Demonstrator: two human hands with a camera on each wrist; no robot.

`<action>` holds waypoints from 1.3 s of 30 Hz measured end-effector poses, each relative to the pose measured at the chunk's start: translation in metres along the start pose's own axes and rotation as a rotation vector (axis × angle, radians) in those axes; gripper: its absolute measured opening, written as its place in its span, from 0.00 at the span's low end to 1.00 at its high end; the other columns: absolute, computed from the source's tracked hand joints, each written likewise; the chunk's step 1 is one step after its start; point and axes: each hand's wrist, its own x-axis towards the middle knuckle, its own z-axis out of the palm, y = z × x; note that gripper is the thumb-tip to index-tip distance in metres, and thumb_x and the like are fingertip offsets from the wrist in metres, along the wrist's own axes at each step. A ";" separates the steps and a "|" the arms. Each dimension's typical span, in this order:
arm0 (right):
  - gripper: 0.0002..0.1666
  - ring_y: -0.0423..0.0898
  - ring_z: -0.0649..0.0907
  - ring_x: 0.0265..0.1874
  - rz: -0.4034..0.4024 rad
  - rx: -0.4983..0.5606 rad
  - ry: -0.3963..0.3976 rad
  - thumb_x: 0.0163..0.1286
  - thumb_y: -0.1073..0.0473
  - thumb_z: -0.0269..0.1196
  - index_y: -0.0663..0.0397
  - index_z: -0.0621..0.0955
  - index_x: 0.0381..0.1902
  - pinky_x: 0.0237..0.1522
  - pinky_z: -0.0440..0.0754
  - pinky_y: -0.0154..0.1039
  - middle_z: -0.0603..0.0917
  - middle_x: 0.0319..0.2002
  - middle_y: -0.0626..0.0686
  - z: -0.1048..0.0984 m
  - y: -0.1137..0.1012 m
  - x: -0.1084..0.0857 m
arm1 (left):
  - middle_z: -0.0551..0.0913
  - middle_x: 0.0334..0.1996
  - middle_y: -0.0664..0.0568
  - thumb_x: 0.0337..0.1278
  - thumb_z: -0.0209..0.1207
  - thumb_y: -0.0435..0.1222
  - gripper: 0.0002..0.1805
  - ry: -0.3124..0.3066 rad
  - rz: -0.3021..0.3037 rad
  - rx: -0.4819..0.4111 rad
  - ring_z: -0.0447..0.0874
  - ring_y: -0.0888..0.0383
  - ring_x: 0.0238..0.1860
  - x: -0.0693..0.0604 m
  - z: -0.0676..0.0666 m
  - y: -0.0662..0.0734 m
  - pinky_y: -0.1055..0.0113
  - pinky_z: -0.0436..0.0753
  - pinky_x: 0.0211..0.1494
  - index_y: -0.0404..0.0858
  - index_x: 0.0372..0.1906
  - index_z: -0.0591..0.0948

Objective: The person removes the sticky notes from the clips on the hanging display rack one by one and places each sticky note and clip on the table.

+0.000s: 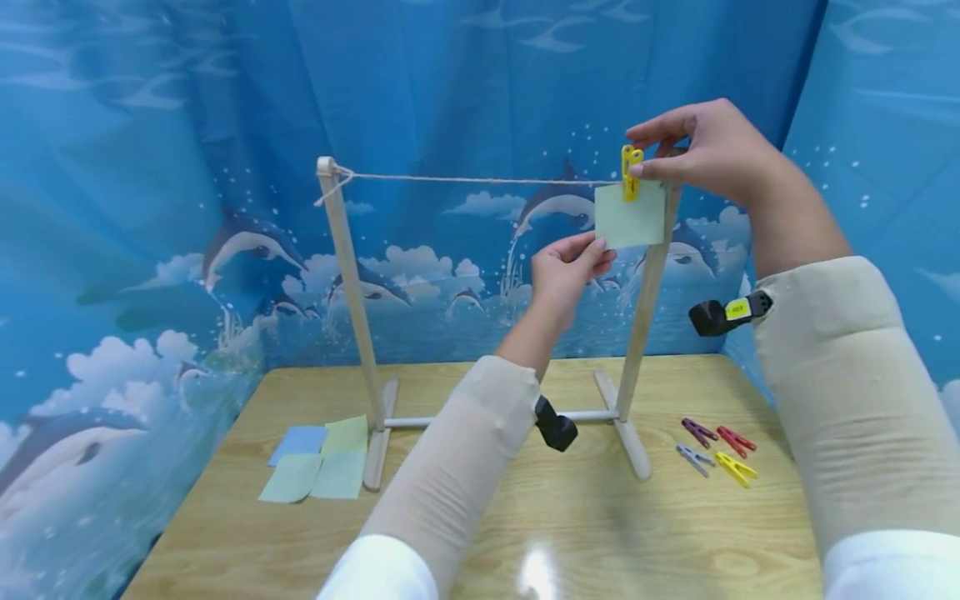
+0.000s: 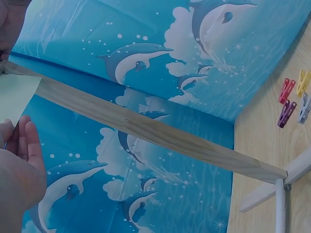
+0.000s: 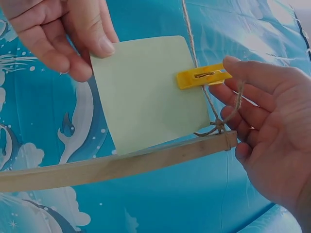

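Observation:
A pale green paper square hangs at the right end of a string tied between two wooden posts. A yellow clothespin straddles the paper's upper edge and the string. My right hand pinches the clothespin's handle end between thumb and finger; the right wrist view shows this clothespin lying across string and paper. With thumb and fingers, my left hand pinches the paper's lower left corner. Only part of that paper shows in the left wrist view, beside the right-hand post.
Several paper squares, green and blue, lie at the table's left by the left post. On the right lie loose clothespins: purple, red, grey and yellow. A dolphin-print curtain surrounds the table.

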 end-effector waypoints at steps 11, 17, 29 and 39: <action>0.25 0.50 0.74 0.46 0.020 0.004 0.019 0.66 0.49 0.66 0.58 0.81 0.56 0.44 0.80 0.26 0.78 0.48 0.53 0.000 -0.002 0.001 | 0.87 0.34 0.50 0.61 0.63 0.35 0.08 0.011 0.009 -0.022 0.88 0.57 0.37 -0.001 -0.002 0.004 0.68 0.85 0.44 0.39 0.42 0.87; 0.21 0.45 0.78 0.42 0.019 0.063 0.059 0.65 0.51 0.67 0.62 0.83 0.48 0.49 0.81 0.28 0.81 0.45 0.53 -0.001 0.000 0.001 | 0.88 0.33 0.49 0.61 0.63 0.35 0.08 0.015 0.009 -0.020 0.88 0.55 0.37 -0.002 -0.005 0.007 0.67 0.86 0.44 0.39 0.42 0.87; 0.02 0.41 0.77 0.38 0.034 0.293 0.191 0.62 0.57 0.70 0.44 0.89 0.33 0.39 0.78 0.21 0.83 0.35 0.43 -0.006 0.004 -0.004 | 0.87 0.35 0.47 0.61 0.63 0.35 0.09 -0.014 0.022 -0.025 0.88 0.55 0.37 -0.004 -0.015 0.006 0.67 0.86 0.44 0.37 0.43 0.87; 0.15 0.43 0.79 0.38 -0.001 0.485 0.258 0.59 0.58 0.72 0.65 0.86 0.39 0.41 0.79 0.21 0.84 0.37 0.48 -0.005 0.009 -0.015 | 0.87 0.37 0.45 0.61 0.62 0.34 0.10 -0.061 0.031 -0.025 0.88 0.52 0.39 -0.012 -0.027 0.011 0.62 0.85 0.48 0.35 0.44 0.86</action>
